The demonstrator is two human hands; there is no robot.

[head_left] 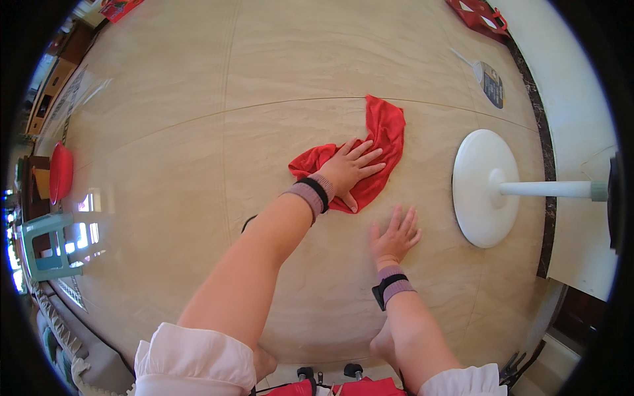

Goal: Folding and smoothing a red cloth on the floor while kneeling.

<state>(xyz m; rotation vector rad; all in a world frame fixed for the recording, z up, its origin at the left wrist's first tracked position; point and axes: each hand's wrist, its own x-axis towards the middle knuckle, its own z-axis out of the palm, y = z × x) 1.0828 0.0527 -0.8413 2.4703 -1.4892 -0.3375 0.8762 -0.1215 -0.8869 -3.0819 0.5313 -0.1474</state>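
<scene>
A crumpled red cloth lies on the beige tiled floor. My left hand rests flat on the cloth's near part with its fingers spread. The cloth's far end stretches away beyond my fingertips. To the right and nearer to me, my right hand is set down on the bare floor, its fingers stretched out and nothing in it. Both wrists wear purple cuffs with black bands.
At the right stands a white round base with a pole, near the wall. Beyond it lie a hand fan and a red bag. On the left are a red basin, a pale green stool and a grey sofa.
</scene>
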